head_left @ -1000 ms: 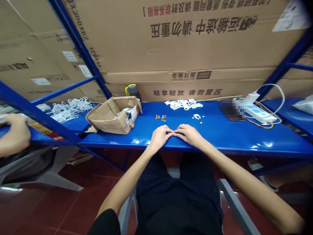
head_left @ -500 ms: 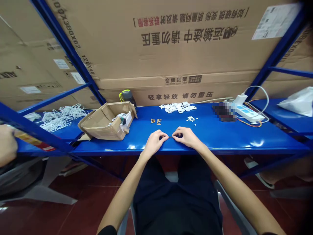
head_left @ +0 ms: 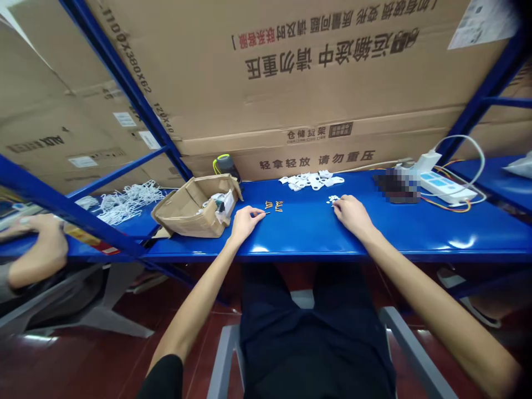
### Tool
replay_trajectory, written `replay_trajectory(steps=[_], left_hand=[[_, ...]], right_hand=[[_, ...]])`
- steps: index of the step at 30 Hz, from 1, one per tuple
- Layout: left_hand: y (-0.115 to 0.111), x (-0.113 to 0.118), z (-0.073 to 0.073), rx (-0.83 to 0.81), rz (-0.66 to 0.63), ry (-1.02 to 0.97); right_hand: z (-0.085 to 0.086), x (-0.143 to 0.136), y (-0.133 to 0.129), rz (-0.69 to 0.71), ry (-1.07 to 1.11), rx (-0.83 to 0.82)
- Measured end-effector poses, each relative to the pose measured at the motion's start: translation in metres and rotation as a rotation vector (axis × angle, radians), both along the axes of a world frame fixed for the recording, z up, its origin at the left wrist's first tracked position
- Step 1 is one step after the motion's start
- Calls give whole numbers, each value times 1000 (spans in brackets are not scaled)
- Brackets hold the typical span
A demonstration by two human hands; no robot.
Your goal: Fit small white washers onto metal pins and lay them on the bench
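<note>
My left hand (head_left: 245,223) is above the blue shelf, thumb and forefinger pinched on a small, thin dark pin (head_left: 267,213) that sticks out to the right. Just beyond it lie two little groups of small brass-coloured pieces (head_left: 279,206). Farther right, my right hand (head_left: 352,215) rests low with its fingertips drawn together at a cluster of tiny white pieces (head_left: 332,198). What those fingers grip, if anything, is hidden. Behind, against the cardboard, lies a pile of larger white parts with round holes (head_left: 311,181).
On the left stands an open cardboard box (head_left: 189,224) with white items inside, a dark bottle (head_left: 226,164) behind it. A power strip (head_left: 449,187) with cables lies at right beside a blurred dark object (head_left: 394,185). A co-worker's hand (head_left: 47,238) shows at far left, near white hooked wires (head_left: 128,204).
My hands have moved apart. The left went leftward, still holding the pin; the right let go of it and moved right to the tiny white pieces. The camera view has shifted slightly.
</note>
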State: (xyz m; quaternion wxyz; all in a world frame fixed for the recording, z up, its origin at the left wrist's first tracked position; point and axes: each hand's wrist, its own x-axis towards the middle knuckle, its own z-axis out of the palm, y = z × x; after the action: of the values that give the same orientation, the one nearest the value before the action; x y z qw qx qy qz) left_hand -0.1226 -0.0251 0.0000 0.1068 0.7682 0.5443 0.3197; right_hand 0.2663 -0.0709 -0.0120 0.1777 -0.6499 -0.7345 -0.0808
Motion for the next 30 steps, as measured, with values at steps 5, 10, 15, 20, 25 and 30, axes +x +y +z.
replay_trajectory(steps=[5,10,15,20,25,30], left_hand=[[8,9,1,8,4,2],[9,14,6,38,24,50],[4,14,9,55,48,48],[-15,5,5,13,62,-16],[-64,0,-6,25,7,12],[-107,9,-12,135,107,95]], right_hand=[[2,-3,3,-18,-55,27],[4,-1,3,-26,-22,126],[-7,17,-23,-102,89,121],[-18,30,-56,-12,33,94],[-16,8,-60,20,-52,105],[-12,-14,-50,-3,-56,98]])
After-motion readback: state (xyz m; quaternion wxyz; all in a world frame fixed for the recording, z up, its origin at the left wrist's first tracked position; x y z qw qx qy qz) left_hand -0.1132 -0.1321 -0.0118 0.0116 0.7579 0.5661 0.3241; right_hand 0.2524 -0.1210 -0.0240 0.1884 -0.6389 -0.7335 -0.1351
